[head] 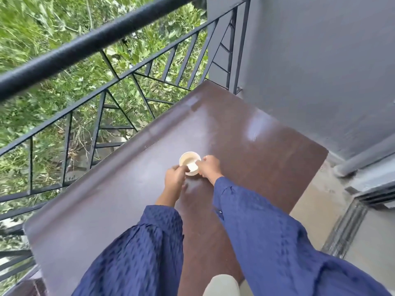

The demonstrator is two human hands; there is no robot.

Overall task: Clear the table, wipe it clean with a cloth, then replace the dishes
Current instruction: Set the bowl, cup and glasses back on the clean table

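Note:
A small cream bowl (189,160) stands near the middle of the dark brown table (256,146). My left hand (174,178) grips its near left rim with curled fingers. On the near right rim, my right hand (209,166) pinches the bowl. A white patch shows inside the bowl by my fingers; I cannot tell what it is. Both arms wear blue sleeves.
A black metal railing (85,116) runs along the table's left side with green plants beyond it. A grey wall (320,60) rises at the far right. Concrete floor (316,199) and a door sill lie right of the table.

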